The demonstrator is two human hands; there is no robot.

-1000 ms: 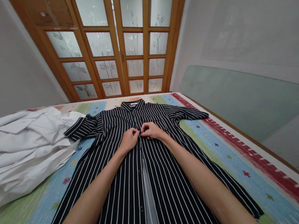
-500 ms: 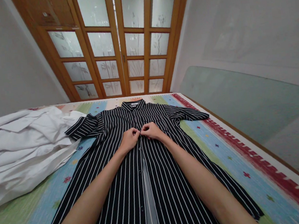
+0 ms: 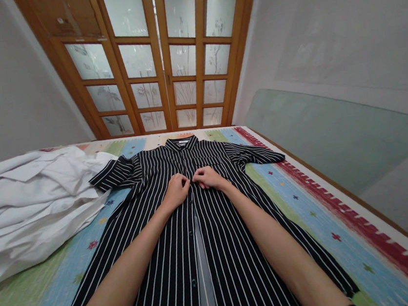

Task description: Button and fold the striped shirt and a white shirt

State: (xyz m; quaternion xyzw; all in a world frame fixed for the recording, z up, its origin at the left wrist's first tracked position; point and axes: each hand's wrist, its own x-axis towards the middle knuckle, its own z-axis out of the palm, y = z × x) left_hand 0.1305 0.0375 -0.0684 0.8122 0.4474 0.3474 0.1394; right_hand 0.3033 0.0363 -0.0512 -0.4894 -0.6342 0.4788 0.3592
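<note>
A black short-sleeved shirt with white stripes [image 3: 164,255] lies spread front up, its collar at the far end. Along its front edge, several buttons show, and the lower front gapes to a greyish inner side. My left hand [image 3: 177,189] pinches the shirt's front at chest height, fingers closed. Close beside it, my right hand [image 3: 209,178] is pinched on the other side of the same opening. Whatever button or buttonhole lies between the fingertips is too small to make out.
Crumpled white cloth [image 3: 40,201] is heaped at the left, touching the shirt's left sleeve. Beneath lies a colourful patterned sheet [image 3: 333,256]. A pale green panel [image 3: 334,133] leans along the right wall. Wooden doors with glass panes [image 3: 161,54] stand behind.
My fingertips have parted very slightly at the shirt's opening. Both hands stay at the same spot, and the shirt lies as before.
</note>
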